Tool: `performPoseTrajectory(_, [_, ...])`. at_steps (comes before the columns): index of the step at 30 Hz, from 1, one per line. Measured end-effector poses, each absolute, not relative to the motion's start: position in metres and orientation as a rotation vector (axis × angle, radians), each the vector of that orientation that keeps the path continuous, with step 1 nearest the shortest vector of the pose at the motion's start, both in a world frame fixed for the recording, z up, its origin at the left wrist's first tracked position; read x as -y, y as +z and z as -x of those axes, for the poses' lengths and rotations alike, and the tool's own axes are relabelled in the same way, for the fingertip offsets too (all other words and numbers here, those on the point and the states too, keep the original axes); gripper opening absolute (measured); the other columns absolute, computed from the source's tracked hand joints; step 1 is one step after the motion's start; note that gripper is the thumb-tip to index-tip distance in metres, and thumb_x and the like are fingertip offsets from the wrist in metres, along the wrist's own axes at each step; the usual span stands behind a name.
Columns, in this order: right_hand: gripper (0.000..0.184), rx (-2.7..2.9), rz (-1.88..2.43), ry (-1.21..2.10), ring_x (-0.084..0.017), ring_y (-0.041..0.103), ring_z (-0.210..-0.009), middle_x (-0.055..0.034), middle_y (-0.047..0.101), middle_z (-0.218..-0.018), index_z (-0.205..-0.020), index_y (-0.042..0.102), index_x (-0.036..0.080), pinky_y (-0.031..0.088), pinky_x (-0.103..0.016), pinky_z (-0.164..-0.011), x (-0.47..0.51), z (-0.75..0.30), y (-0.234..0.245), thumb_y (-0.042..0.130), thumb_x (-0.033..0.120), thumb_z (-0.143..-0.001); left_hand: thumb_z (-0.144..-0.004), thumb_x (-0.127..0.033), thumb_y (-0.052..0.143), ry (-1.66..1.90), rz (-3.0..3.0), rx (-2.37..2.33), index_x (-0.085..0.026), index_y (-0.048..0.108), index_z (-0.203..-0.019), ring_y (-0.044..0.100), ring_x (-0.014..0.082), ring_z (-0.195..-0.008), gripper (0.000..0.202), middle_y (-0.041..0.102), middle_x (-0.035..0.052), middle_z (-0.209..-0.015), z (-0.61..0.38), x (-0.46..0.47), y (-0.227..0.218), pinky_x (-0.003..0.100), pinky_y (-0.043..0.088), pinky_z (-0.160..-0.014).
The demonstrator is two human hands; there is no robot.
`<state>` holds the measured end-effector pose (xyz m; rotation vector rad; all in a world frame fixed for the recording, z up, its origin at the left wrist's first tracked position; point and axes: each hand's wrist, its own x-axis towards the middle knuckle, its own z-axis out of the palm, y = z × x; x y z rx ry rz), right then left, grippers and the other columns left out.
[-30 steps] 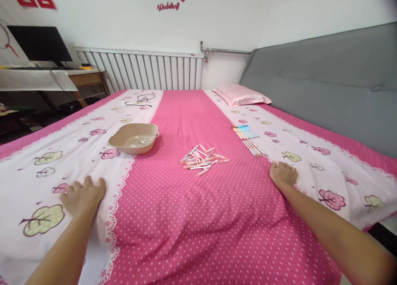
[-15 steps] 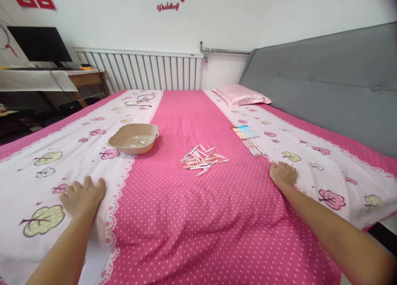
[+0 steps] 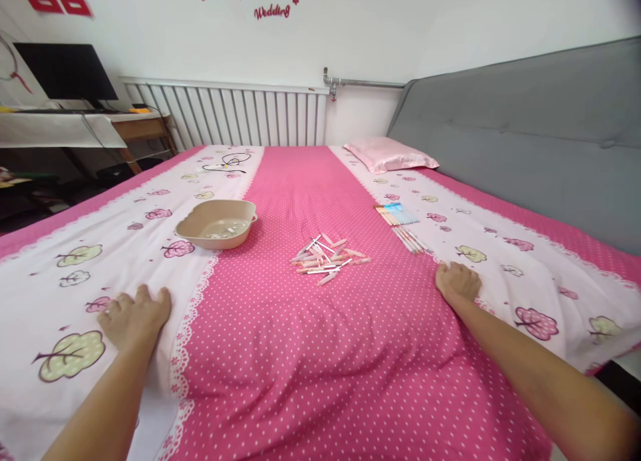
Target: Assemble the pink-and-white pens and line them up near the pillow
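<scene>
My left hand (image 3: 135, 315) lies palm down with its fingers spread on the white, tree-printed part of the bedspread, holding nothing. On the other side, my right hand (image 3: 459, 282) rests on the bedspread beside the lace edge, its fingers slightly bent and nothing visible in it. Between and beyond the hands, a loose heap of pink and white pens (image 3: 328, 258) lies on the pink dotted cloth. Just past my right hand are pens in neat rows, a blue-and-orange set (image 3: 396, 214) and a pinkish-white set (image 3: 409, 240). A beige plastic basin (image 3: 218, 235) holds a few small pale pieces.
The pink and white bedspread (image 3: 300, 354) is wrinkled near me. A pink pillow (image 3: 389, 154) lies by the grey headboard (image 3: 511, 100). Farther left is a black cable (image 3: 231, 160). A radiator (image 3: 230, 110) and a desk with a monitor (image 3: 65, 71) stand behind.
</scene>
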<state>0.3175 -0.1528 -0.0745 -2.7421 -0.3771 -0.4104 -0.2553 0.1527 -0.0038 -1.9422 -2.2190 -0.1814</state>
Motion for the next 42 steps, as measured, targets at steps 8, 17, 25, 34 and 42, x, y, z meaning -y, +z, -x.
performPoseTrajectory(8, [0.051, 0.365, 2.752, -0.399, -0.033, 0.050, -0.105, -0.0210, 0.060, -0.110, -0.111, 0.061, 0.003, 0.034, -0.043, -0.092, 0.1527, -0.3173, -0.0740, 0.036, 0.038, -0.084, -0.083, -0.054, 0.014, -0.170, 1.952, 2.254, -0.011, 0.043, -0.129, 0.036, 0.0370, -0.124, 0.069, 0.040, 0.0233, -0.134, 0.2551, -0.1536, -0.0031, 0.046, 0.024, -0.096])
performPoseTrajectory(17, [0.052, 0.369, 2.753, -0.413, -0.034, 0.050, -0.105, -0.0200, 0.060, -0.112, -0.113, 0.061, 0.004, 0.035, -0.043, -0.092, 0.1527, -0.3163, -0.0734, 0.035, 0.039, -0.085, -0.083, -0.054, 0.015, -0.181, 1.950, 2.257, -0.011, 0.042, -0.130, 0.035, 0.0369, -0.123, 0.070, 0.040, 0.0234, -0.134, 0.2557, -0.1543, -0.0033, 0.046, 0.024, -0.096])
performPoseTrajectory(25, [0.051, 0.365, 2.761, -0.409, -0.033, 0.051, -0.105, -0.0201, 0.061, -0.110, -0.110, 0.062, 0.003, 0.034, -0.043, -0.092, 0.1526, -0.3166, -0.0731, 0.036, 0.038, -0.084, -0.083, -0.054, 0.015, -0.187, 1.938, 2.226, -0.011, 0.045, -0.128, 0.037, 0.0366, -0.121, 0.069, 0.043, 0.0233, -0.132, 0.2580, -0.1567, -0.0075, 0.045, 0.025, -0.094])
performPoseTrajectory(34, [0.050, 0.369, 2.751, -0.419, -0.032, 0.050, -0.105, -0.0205, 0.061, -0.109, -0.111, 0.061, 0.004, 0.034, -0.043, -0.092, 0.1525, -0.3152, -0.0731, 0.036, 0.037, -0.084, -0.082, -0.054, 0.016, -0.201, 1.944, 2.234, -0.012, 0.045, -0.127, 0.037, 0.0365, -0.122, 0.068, 0.042, 0.0233, -0.133, 0.2579, -0.1557, -0.0064, 0.045, 0.024, -0.095])
performPoseTrajectory(42, [0.050, 0.372, 2.742, -0.413, -0.033, 0.050, -0.103, -0.0212, 0.061, -0.108, -0.110, 0.062, 0.003, 0.034, -0.044, -0.091, 0.1526, -0.3167, -0.0742, 0.036, 0.037, -0.084, -0.082, -0.053, 0.017, -0.196, 1.957, 2.253, -0.011, 0.044, -0.128, 0.035, 0.0371, -0.124, 0.068, 0.040, 0.0239, -0.134, 0.2559, -0.1531, -0.0026, 0.046, 0.023, -0.096])
